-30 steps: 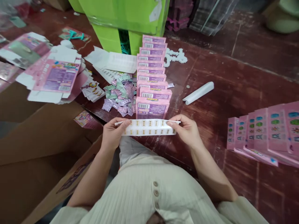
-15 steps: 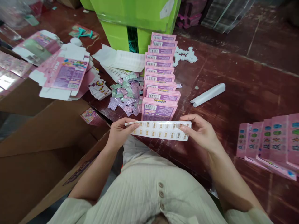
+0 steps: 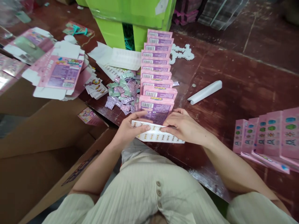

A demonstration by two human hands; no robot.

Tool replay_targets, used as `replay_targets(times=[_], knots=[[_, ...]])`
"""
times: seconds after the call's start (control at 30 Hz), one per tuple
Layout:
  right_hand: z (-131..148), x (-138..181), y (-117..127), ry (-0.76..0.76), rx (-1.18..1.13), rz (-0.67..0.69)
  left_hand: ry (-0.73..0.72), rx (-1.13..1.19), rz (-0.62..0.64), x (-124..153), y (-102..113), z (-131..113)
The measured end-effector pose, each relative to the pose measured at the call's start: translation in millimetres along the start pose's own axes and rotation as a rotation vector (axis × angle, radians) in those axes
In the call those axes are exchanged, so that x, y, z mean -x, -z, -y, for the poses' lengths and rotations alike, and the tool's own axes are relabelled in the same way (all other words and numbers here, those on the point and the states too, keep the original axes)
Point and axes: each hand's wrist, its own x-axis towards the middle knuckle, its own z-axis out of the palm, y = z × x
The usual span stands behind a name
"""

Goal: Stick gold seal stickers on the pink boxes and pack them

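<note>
Between my hands is a white sticker sheet (image 3: 161,137) with two rows of small gold-printed labels, held just in front of the nearest pink box. My left hand (image 3: 133,128) grips its left part, thumb on top and fingers behind. Near the middle of its upper edge, my right hand (image 3: 183,127) pinches the sheet with thumb and fingers. Directly beyond stands a row of pink and purple boxes (image 3: 156,107) with barcodes, one behind another. Left of that row lies a heap of small green, pink and purple packets (image 3: 125,90).
Flattened pink cartons (image 3: 62,73) are piled at left, above an open cardboard box (image 3: 46,137). More white sheets (image 3: 126,59) lie by a green bin (image 3: 133,15). A rolled white sheet (image 3: 205,92) lies on the dark red table (image 3: 224,124). Pink boxes (image 3: 268,133) stand at right.
My right hand has slid from the sheet's right end toward its middle. My left fingers have spread further behind the sheet. The whole view has shifted slightly.
</note>
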Motion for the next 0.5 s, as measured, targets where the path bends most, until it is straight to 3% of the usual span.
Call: replay_targets(times=[0.1,0.27,0.4,0.5], knots=[[-2.4,2.7,3.2,-0.039,-0.081,0.037,0.064,-0.018,-0.078,-1.8,0.6,0.0],[-6.7,15.6,11.3,-0.169,-0.176,-0.083,0.006,0.006,-0.187,-0.1,9.4,-0.5],[-4.9,20.3,10.0,-0.209,-0.274,-0.109,-0.051,-0.01,-0.14,3.9,10.7,2.1],[1.8,16.2,7.3,-0.219,-0.109,-0.101,-0.073,-0.054,-0.068,6.3,2.7,3.8]])
